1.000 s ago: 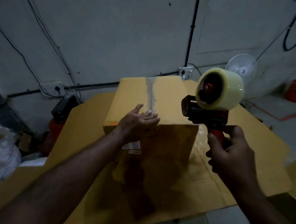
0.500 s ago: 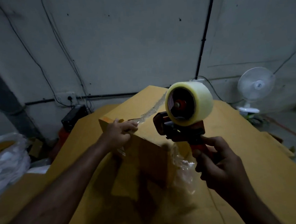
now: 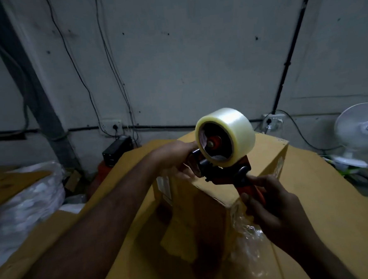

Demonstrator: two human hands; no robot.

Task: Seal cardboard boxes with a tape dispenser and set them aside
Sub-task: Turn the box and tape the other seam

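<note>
fan (image 3: 362,128) far R | plastic bag (image 3: 25,205) L | wall socket (image 3: 116,126) | blk box (image 3: 117,148) by wall

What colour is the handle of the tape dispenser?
The handle is orange-red, gripped by the right hand; the head view shows it best.

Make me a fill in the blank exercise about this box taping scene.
1. The right hand grips the tape dispenser by its ____.
2. The left hand reaches the dispenser's front, over the cardboard box's ____ face.
3. The white fan stands on the ____ side of the view.
Missing words: handle; top; right.
</note>
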